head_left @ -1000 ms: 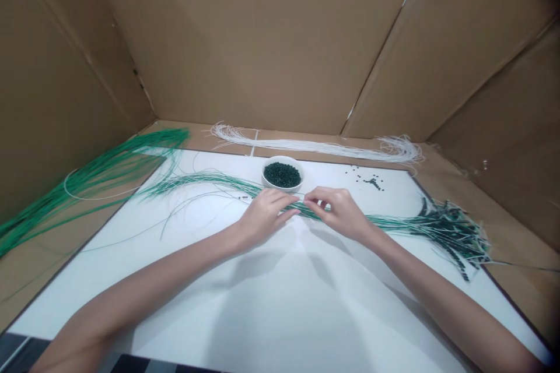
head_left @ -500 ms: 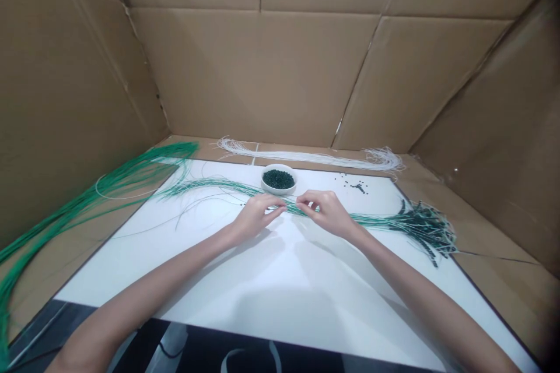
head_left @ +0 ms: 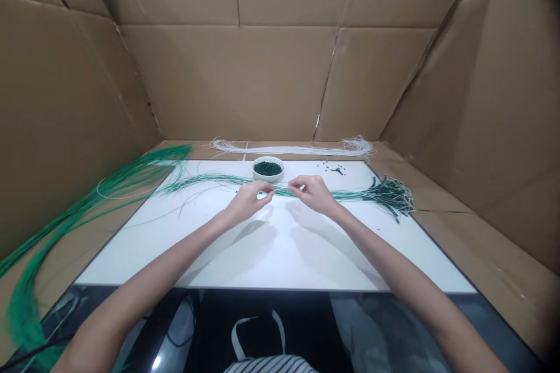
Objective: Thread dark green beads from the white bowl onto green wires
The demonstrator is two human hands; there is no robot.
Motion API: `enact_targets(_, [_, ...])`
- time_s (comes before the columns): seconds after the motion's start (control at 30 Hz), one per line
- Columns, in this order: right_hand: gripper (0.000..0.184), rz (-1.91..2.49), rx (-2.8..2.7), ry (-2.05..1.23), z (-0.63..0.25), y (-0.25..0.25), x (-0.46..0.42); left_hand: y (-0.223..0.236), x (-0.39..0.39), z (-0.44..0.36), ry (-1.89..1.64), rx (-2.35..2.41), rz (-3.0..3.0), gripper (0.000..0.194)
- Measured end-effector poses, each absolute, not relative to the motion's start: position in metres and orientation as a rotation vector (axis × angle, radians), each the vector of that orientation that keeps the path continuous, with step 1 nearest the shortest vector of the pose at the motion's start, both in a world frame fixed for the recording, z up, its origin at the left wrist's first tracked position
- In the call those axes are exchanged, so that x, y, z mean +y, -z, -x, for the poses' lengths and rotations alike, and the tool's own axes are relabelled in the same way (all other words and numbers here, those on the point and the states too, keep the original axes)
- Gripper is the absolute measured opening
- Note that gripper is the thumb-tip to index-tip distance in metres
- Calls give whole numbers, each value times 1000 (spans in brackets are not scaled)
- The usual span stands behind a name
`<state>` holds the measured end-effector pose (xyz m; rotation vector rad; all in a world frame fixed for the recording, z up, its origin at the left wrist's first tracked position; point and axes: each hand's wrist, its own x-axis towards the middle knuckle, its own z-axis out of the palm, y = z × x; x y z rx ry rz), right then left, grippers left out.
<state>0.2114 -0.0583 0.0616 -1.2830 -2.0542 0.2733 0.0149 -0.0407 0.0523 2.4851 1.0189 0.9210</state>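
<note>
From here I see my left hand (head_left: 247, 201) and right hand (head_left: 312, 195) working close together over a long run of thin green strands (head_left: 280, 192) laid across a white board (head_left: 280, 256), with only a narrow gap between the hands. The fingers (head_left: 266, 187) of the left hand curl down onto the run, and those of the right hand close to a narrow pinch against the thumb. Both hands seem to be holding the green strands, though at this size I cannot make out each contact. To the right, the run ends in a splayed, dark-marked tuft (head_left: 389, 193) near the board's edge. For fine handling like this, I judge a light, even pinch with low wrists best, so the springy strands do not kink or drag the tuft askew. Just behind the hands sits a white bowl (head_left: 268, 169) of dark green beads, with loose beads (head_left: 335, 170) on the board further right. A white strand bundle (head_left: 289, 148) lies along the far side on the brown cardboard counter (head_left: 196, 144), and a looser green bundle (head_left: 87, 204) sweeps away past the board's left edge, below cardboard walls (head_left: 227, 81)
</note>
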Motion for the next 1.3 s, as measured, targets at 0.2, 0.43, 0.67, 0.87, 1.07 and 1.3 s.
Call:
enact_targets(0.2, [18, 1290, -2031, -283, -218, -69, -50, -46, -20, 13, -882, 1080, -2675, 33])
enact_targets(0.43, [16, 1378, -1918, -412, -240, -62, -42, -18, 27, 62, -570, 1175, -2835, 27])
enact_targets(0.67, [19, 1561, -1863, -494, -256, -35, -39, -10, 31, 50, -563, 979, -2810, 26])
enact_targets(0.87, [19, 1620, -1823, -513, -265, -26, -43, -8, 24, 36, -550, 998, -2711, 23])
enact_targets(1.07, [20, 1620, -1788, -521, -265, -31, -46, 0, 25, 28, -634, 1096, -2647, 24])
enact_targets(1.3, [20, 1624, -1749, -538, -269, -35, -49, 4, 30, 21, -618, 1245, -2634, 20])
